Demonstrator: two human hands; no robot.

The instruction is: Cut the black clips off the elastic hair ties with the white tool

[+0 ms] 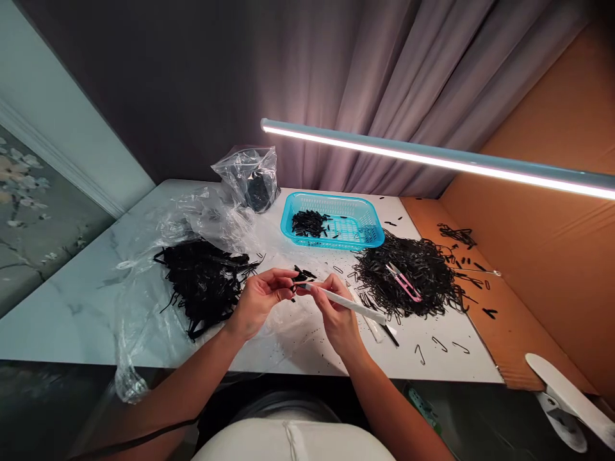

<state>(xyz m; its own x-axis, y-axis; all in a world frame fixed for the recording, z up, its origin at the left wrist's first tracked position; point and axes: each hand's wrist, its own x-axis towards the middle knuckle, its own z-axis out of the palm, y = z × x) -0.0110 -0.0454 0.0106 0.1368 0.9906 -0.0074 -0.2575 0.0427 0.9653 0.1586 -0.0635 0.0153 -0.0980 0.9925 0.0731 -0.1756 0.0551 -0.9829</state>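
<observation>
My right hand (339,314) is closed around a long, slim white-handled tool (358,306), which looks wrapped in white; its dark tip points left. At that tip, my left hand (262,298) pinches a small black piece (294,289), partly covered by the fingers. Just behind the fingertips lie several short black pieces (303,274) on the table. Left of my left hand is a heap of flat black strips (204,285) on clear plastic. A tangled pile of thin black loops (375,266) spreads to the right, with pink-handled thread snips (404,283) on top.
A blue plastic basket (336,242) holding short black pieces stands at the back. Beside it is a clear bag (245,169) with dark contents. Crumpled plastic (129,320) hangs over the front edge. A lit tube lamp (432,160) crosses above; cardboard (538,282) borders the right.
</observation>
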